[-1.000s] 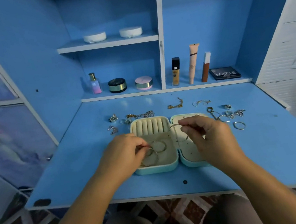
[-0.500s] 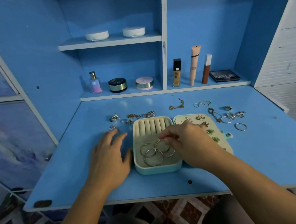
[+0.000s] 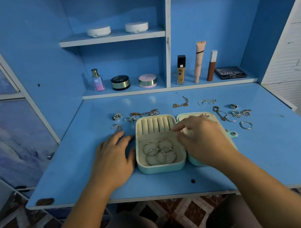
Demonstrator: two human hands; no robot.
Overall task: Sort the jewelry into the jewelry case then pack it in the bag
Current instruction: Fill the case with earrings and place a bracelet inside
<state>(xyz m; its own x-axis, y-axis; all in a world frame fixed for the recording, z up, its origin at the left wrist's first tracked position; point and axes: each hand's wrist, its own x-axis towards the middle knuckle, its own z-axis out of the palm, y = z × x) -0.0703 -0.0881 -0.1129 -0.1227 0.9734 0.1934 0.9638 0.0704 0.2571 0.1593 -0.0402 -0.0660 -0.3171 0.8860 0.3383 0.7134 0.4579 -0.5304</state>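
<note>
A mint jewelry case [image 3: 162, 167] lies open in the middle of the blue desk. Its left tray has cream ring rolls at the back and several thin hoop bangles [image 3: 159, 152] in the front compartment. My left hand [image 3: 113, 158] rests flat on the desk against the case's left side. My right hand [image 3: 203, 137] hovers over the lid half, fingers loosely spread and holding nothing I can see. Loose rings and chains [image 3: 142, 114] lie behind the case, with more rings and chains [image 3: 233, 115] to its right. No bag is in view.
The desk [image 3: 269, 154] is a fold-down flap with its front edge near my knees. Cosmetics stand on the shelf behind: a perfume bottle [image 3: 97, 80], compacts [image 3: 120, 82], foundation tubes [image 3: 199, 61] and a palette [image 3: 230, 72].
My right hand let go of a hoop in the case and lifted back to the right over the lid. My left hand left the bangles and now lies flat beside the case.
</note>
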